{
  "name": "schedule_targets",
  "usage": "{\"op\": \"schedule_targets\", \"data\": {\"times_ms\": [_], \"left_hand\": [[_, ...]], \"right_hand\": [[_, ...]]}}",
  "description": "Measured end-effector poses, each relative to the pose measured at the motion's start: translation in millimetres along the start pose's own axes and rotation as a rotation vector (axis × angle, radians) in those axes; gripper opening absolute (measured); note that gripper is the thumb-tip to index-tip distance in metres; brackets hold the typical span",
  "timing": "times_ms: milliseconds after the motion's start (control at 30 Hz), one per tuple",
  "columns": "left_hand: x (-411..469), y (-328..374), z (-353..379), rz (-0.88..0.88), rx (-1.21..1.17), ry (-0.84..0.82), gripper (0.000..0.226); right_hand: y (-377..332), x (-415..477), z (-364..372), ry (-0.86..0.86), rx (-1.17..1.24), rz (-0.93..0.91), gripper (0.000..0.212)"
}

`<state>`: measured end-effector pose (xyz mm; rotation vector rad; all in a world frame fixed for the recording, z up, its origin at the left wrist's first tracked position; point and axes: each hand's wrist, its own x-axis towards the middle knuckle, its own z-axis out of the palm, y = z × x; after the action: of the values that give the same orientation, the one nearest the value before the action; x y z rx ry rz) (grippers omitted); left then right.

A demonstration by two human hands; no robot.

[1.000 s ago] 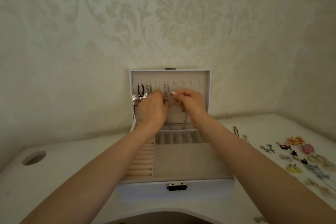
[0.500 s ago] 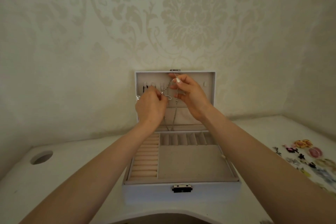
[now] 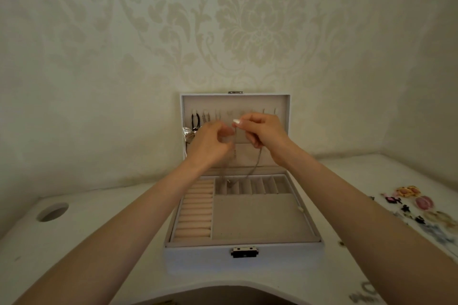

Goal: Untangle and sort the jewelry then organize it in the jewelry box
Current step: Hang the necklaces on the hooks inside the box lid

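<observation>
The white table carries the white jewelry box, which stands open with its dark metal clasp on the front wall. Inside the box, a column of beige ring rolls fills the left side, a flat grey compartment lies to their right, and a row of narrow slots runs behind that compartment. The necklace, a thin silver chain, hangs in a loop over those slots, its lowest part at or just above them; contact cannot be confirmed. Above the back of the box, the right hand pinches the chain between thumb and forefinger, the other fingers curled under. The left hand sits just beside it with fingers curled toward the same spot; motion blur hides whether it grips the chain. Behind both hands the upright lid shows a row of hooks, the middle ones blocked by the hands. A black cord and a pale chain hang from the hooks at the lid's left end. Right of the box, loose jewelry lies spread on the table, partly cut off by the picture edge and too small to identify. Left of the box is a round hole in the tabletop.
</observation>
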<state>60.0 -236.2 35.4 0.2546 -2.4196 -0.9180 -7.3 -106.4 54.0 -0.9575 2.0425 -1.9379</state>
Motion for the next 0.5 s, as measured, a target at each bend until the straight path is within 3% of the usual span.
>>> {"op": "schedule_targets", "data": {"times_ms": [67,133,233,367,500], "left_hand": [[0.5,1.6,0.3,0.056,0.012,-0.042,0.029],[-0.6,4.9,0.4,0.075,-0.064,-0.069,0.021],[0.4,0.1,0.7,0.098,-0.165,0.002,0.01],[1.8,-10.0,0.8,0.009,-0.3,0.004,0.025],[-0.5,-9.3,1.0,-0.017,-0.304,-0.157,0.028]], "right_hand": [[-1.8,-1.9,0.5,-0.032,-0.077,0.016,0.011],[-2.6,-3.5,0.2,-0.035,-0.106,0.032,0.015],[-3.7,-4.8,-3.4,-0.046,-0.091,0.049,0.015],[-2.3,-5.2,-12.4,-0.046,0.165,0.038,0.017],[-4.5,-5.0,-15.9,-0.093,0.366,-0.044,0.019]]}}
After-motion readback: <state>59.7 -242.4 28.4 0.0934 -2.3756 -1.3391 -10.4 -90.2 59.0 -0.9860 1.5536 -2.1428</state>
